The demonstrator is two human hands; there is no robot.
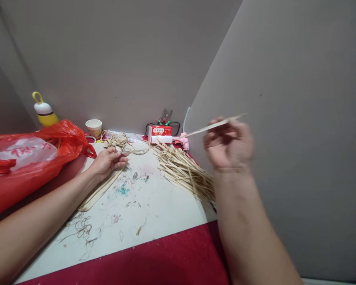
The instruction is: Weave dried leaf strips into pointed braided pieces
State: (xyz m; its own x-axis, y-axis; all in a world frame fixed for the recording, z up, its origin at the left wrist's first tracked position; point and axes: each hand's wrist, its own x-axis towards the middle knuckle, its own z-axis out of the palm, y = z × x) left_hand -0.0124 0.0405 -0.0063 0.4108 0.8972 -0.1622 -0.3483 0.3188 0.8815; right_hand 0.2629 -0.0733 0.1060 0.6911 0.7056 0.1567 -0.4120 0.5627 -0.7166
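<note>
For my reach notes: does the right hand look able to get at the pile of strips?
Likely yes: nothing appears to lie on the pile of strips, though the right hand, raised nearby, holds a pale strip it might first need to release.

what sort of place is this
Perhaps a small craft corner: a bundle of straw-like strips and a loose coil of cord lie on a stained white surface, beside grey panels.

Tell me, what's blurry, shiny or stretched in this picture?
Head view: the right hand looks slightly smeared, and the pale strip it holds turns faint at its tip, while the left hand seems crisper; head view: glossy highlights on the red plastic bag; head view: the right forearm broadens toward the bottom edge, perhaps wide-angle stretch.
</note>
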